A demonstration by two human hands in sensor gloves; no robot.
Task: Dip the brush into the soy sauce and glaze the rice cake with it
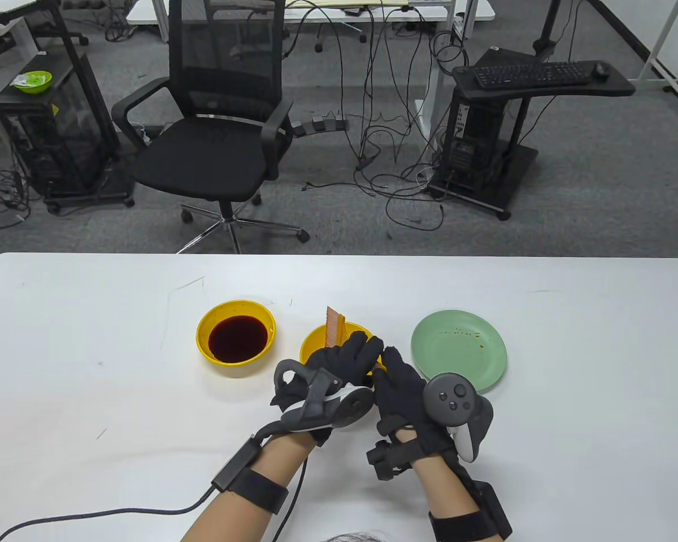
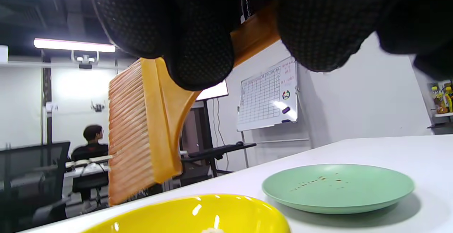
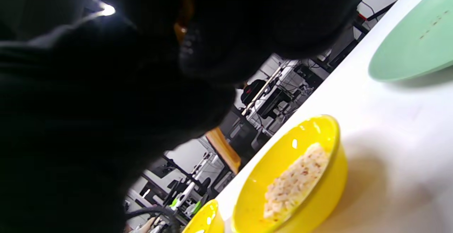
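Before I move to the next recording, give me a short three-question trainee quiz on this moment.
1. True or false: the brush has its bristles dipped in the soy sauce bowl.
2. Multiple choice: where is the rice cake? A. on the green plate B. in the yellow bowl beside the sauce bowl C. on the bare table
3. Fill in: the brush handle is held by the ____ hand, with the right hand close beside it.

Key: 1 false, the brush is held in the air above the rice cake's bowl; 2 B; 3 left.
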